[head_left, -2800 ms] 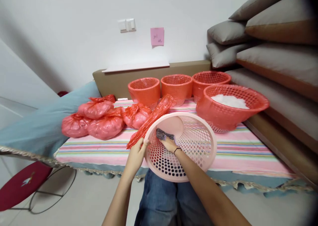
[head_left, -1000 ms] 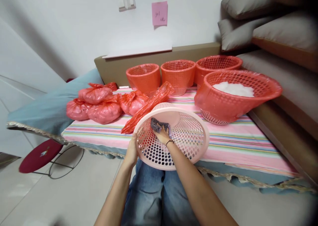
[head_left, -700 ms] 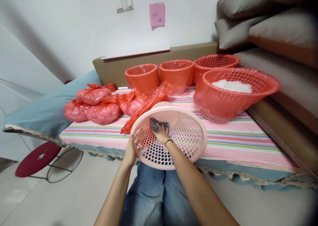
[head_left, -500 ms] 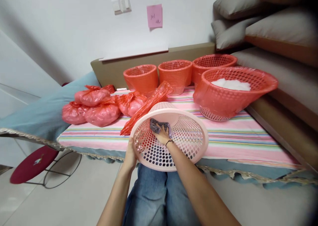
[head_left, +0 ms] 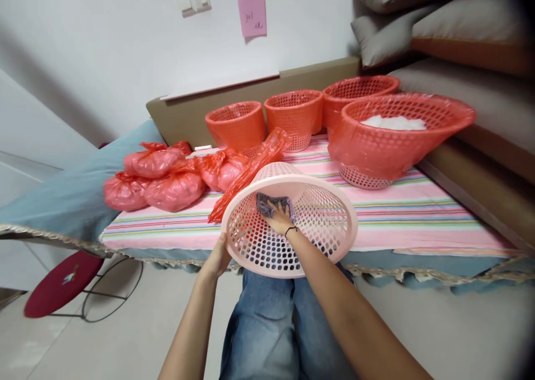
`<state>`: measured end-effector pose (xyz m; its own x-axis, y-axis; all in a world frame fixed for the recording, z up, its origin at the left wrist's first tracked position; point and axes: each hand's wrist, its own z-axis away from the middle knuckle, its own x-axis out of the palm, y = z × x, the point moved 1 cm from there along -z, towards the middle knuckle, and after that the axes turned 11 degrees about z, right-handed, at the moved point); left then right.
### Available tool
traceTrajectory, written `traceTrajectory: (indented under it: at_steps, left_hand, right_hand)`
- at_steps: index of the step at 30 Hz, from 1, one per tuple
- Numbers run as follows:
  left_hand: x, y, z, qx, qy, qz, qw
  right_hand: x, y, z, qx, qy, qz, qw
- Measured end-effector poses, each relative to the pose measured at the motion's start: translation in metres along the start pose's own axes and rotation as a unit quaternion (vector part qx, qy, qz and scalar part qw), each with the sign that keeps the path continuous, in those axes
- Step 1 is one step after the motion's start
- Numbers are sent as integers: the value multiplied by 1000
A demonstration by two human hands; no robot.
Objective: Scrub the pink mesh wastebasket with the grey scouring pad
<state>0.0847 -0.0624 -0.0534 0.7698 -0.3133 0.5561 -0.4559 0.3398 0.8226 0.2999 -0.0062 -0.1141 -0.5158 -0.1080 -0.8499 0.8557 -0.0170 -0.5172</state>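
A pale pink plastic basket with a perforated wall lies tilted over my lap, its wide mouth facing me. My left hand grips its rim at the left; the fingers are partly hidden behind the wall. Inside the basket, my right hand presses a dark grey and purple cloth against the inner wall near the bottom. Just behind the rim lies a twisted red plastic bag on the striped cloth cover.
Several baskets lined with red plastic stand at the back, and the nearest lined basket holds something white. Knotted red bags are heaped at left. Grey cushions rise at right. A dark red stool stands lower left.
The view has shifted slightly, so the basket appears a little further right and higher. My right hand stays inside with the cloth, and my left hand keeps the rim.
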Motion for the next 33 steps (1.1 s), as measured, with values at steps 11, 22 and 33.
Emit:
traceTrajectory:
  at_steps: [11,22,33]
  left_hand:
    - [-1,-5,-3,29,24,-2,999]
    - [-4,-8,-7,23,-20,-9,999]
    - [2,-12,-1,29,10,13,999]
  right_hand:
    - [-8,-21,56,-43,-19,8,999]
    - [6,-50,184,-73,-11,34,997]
    - [12,-50,200,-64,-27,57,996]
